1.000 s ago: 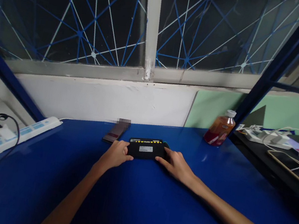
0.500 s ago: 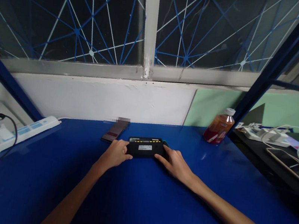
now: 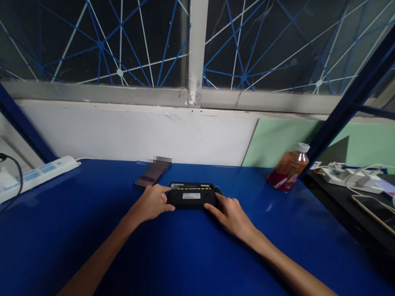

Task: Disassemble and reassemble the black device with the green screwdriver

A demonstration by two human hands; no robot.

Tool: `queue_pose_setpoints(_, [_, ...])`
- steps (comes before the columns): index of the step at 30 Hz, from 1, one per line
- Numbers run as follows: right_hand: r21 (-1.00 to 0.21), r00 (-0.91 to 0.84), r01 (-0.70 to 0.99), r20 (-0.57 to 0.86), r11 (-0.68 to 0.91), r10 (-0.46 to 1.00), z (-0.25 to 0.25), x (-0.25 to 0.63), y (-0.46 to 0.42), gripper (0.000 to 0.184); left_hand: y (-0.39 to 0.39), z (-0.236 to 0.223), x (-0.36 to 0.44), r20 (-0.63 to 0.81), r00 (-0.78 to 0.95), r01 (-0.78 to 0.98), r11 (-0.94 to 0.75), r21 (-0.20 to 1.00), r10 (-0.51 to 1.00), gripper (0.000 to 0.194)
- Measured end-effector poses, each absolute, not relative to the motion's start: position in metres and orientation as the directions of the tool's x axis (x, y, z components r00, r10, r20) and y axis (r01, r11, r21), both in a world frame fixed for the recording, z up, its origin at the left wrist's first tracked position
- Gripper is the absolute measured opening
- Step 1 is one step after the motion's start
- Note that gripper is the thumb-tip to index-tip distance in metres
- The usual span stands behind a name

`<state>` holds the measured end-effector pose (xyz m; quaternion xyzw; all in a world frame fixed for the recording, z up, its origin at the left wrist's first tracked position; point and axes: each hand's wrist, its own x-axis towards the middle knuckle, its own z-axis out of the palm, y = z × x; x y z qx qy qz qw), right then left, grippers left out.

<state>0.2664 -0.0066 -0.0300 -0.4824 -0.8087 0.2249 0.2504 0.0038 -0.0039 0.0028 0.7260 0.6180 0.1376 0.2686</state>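
While my L hand [image 3: 153, 203] pinches one short end of a flat black device [image 3: 178, 200], my R hand [image 3: 231, 215] has the other, thumbs at the near edge, so grip's closed on it both sides. Device is approx. mid-table betw. my hands, long side toward me, w/ a white label [image 3: 192, 195] on its face & a row of yellow marks [image 3: 194, 188] nr. the far edge; can't tell if its underside touches the blue table [image 3: 179, 265]. Dark phone [image 3: 150, 174] lies at an angle just beyond my L hand, far end pixelated. Capped bottle [image 3: 289, 170], reddish-brown, stands upright back R nr. the blue post [image 3: 351, 100], well apart from my R hand. Far L: white power strip [image 3: 44, 169] w/ a plug & black cable [image 3: 21, 185]. Far R, on a black surface: 2nd strip [image 3: 352, 179]. Behind: white wall [image 3: 140, 131], green panel [image 3: 278, 136], window [image 3: 151, 15] w/ blue & white lines.
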Motion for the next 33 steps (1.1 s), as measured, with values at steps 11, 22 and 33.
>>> queue_pose_setpoints(11, [-0.577,-0.436,0.670,0.203,0.467,0.876,-0.029,0.266,-0.009,0.029,0.001,-0.004,0.001,-0.135,0.169,0.787,-0.051,0.615,0.976,0.071])
queue_pose_setpoints(22, [-0.525,-0.438,0.708,0.197,0.472,0.877,-0.032,0.262,-0.011,0.033,0.003,-0.012,-0.006,-0.163,0.212,0.826,-0.087,0.557,0.964,0.072])
queue_pose_setpoints(33, [-0.548,-0.447,0.688,0.197,0.476,0.873,-0.033,0.260,-0.014,0.035,0.005,-0.012,-0.012,-0.183,0.235,0.847,-0.109,0.521,0.954,0.078])
